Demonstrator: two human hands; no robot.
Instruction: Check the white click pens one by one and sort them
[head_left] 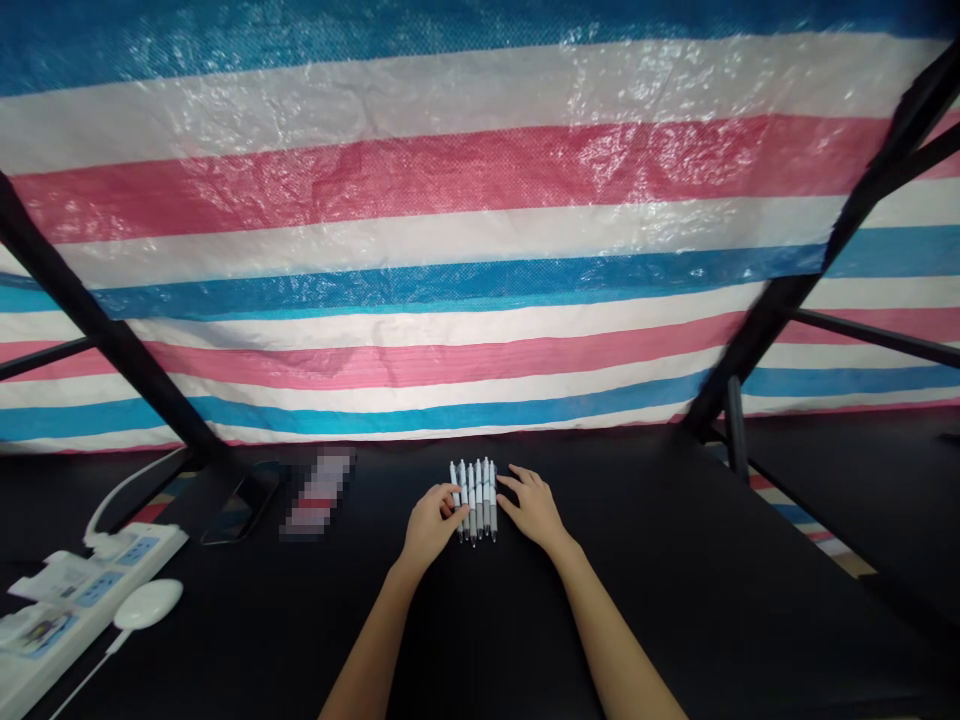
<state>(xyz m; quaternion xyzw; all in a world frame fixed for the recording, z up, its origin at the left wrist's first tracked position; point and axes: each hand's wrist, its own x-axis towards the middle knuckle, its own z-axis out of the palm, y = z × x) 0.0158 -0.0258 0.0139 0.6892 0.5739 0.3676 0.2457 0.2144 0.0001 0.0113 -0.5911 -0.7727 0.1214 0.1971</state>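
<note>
1. A row of slim white ballpoint pens with grey grips (pixel 479 492) is laid flat on the black, smooth surface (pixel 480 640), between the two hands.
2. The long axes are directed roughly fore and aft, approximately parallel; the grey ends are pointed toward the person and are unevenly aligned.
3. The left edge of the row is overlapped by the bare left hand (pixel 427 526). The thumb is extended across the near part of the leftmost pens; the fingers are curled at their left side. Whether a pen is clamped cannot be told.
4. The bare right hand (pixel 537 512) is positioned just beside the right edge. Its fingers are spread apart, directed leftward across the pen axes; contact cannot be confirmed.
5. The left hand is judged nearer.
</note>
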